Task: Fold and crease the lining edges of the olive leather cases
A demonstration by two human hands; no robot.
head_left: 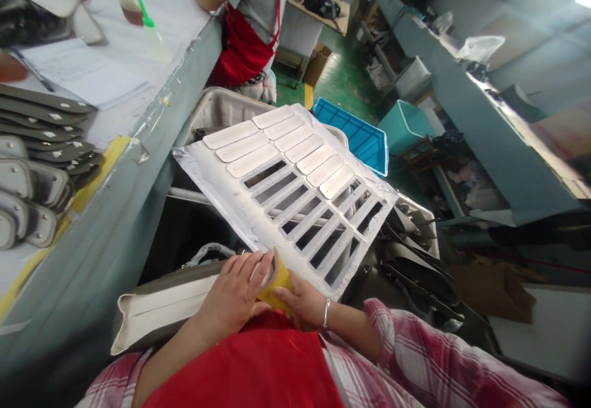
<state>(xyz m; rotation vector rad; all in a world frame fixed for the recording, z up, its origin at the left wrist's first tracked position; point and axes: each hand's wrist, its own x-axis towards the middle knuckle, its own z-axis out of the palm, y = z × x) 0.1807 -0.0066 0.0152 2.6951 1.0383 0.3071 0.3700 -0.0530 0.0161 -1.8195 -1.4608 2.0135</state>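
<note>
In front of my red apron, my left hand (235, 297) and my right hand (305, 300) are closed around a yellow, curved thing (279, 279), which looks like a roll of tape. My left fingers lie across its far left side, while my right thumb presses its near face; the other right fingers are mostly hidden. Beyond my hands, a white slotted panel (203, 162) lies tilted across bins. Several off-white, rounded strips (242, 143) rest in rows on its far part, and open slots show nearer. Under my left forearm is a dark bag-like piece with a white side (161, 316).
At left, a table (184, 69) carries stacked dark pieces (46, 119), pale tabs (18, 180), papers and green-tipped bottles (129, 2). A person in a red apron (244, 45) is beside it. Blue crate (353, 137), teal bin (404, 128) and shelving (484, 131) stand beyond.
</note>
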